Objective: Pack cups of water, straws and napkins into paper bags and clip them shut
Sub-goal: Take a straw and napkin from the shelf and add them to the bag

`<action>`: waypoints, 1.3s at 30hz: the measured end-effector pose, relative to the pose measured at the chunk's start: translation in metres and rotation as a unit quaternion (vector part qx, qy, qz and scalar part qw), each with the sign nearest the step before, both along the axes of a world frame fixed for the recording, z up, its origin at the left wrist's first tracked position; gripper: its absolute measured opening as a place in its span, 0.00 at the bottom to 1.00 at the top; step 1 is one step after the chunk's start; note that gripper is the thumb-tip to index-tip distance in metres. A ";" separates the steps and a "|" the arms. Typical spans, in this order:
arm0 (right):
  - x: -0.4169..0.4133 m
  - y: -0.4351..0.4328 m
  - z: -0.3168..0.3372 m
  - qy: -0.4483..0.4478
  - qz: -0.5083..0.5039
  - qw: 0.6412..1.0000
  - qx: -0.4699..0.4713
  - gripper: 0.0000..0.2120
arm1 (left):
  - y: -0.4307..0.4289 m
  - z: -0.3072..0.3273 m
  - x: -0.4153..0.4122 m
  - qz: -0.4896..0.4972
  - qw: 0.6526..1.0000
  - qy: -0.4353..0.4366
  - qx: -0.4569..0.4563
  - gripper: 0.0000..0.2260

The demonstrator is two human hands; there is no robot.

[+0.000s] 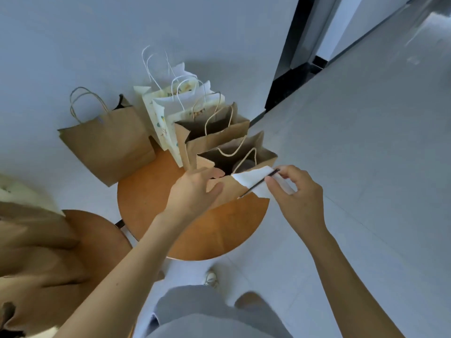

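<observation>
At 4 o'clock the right hand (296, 191) pinches a white napkin (258, 182) and a thin dark straw (260, 182) between thumb and fingertips, at the near rim of the nearest brown bag (227, 191). At 8 o'clock of that bag, the left hand (195, 189) lies loosely spread, fingers against the bag's front wall and rim. The bag stands open on a round wooden table (210, 230). Further, toward 11 o'clock, more open brown and white bags (170, 111) stand in a row.
</observation>
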State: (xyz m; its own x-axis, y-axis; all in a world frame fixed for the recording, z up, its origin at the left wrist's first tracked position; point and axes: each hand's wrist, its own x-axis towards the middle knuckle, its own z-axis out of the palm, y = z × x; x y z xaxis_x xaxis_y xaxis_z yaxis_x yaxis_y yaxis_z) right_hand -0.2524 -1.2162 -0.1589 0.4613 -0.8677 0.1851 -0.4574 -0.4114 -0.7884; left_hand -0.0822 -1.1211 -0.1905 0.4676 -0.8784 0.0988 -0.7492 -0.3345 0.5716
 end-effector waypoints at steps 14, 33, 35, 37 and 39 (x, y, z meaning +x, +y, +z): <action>0.026 -0.165 0.011 -0.125 0.193 0.973 -0.021 0.11 | -0.099 -0.040 0.009 0.180 0.949 0.041 0.256 0.27; 0.057 -0.173 -0.028 -0.088 0.310 0.947 0.012 0.10 | -0.092 -0.066 0.020 0.144 0.920 0.066 0.358 0.58; 0.062 -0.167 -0.035 -0.068 0.325 0.943 0.009 0.08 | -0.092 -0.067 0.021 0.144 0.921 0.071 0.356 0.58; 0.066 -0.161 -0.045 -0.043 0.338 0.940 0.007 0.11 | -0.092 -0.069 0.024 0.144 0.924 0.077 0.346 0.58; 0.072 -0.155 -0.055 -0.016 0.345 0.938 0.010 0.13 | -0.090 -0.070 0.025 0.146 0.929 0.086 0.330 0.58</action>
